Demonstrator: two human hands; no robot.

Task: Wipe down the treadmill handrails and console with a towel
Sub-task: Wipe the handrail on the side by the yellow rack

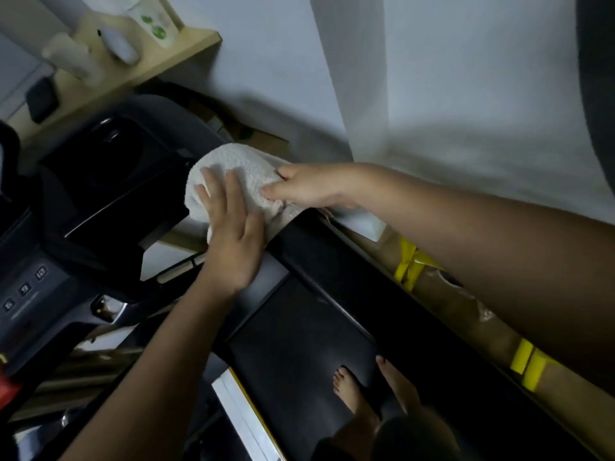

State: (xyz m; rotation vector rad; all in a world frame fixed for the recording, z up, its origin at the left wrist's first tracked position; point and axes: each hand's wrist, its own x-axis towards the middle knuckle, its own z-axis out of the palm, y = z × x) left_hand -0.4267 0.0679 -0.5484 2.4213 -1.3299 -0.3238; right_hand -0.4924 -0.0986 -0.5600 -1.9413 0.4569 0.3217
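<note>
A white towel (239,161) is draped over the end of the black treadmill handrail (336,261), beside the console. My left hand (229,234) lies on the towel with fingers spread, pressing it down. My right hand (312,186) grips the towel's right side between thumb and fingers. The dark console (36,287) with numbered buttons sits at the left, and its black cup holder (109,158) lies just left of the towel. The part of the rail under the towel is hidden.
My bare feet (352,390) stand on the black treadmill belt (299,337). A brown wrapped bundle with yellow tape (529,364) lies along the right of the rail. A wooden shelf (159,58) with bottles is at upper left, a white wall (466,94) behind.
</note>
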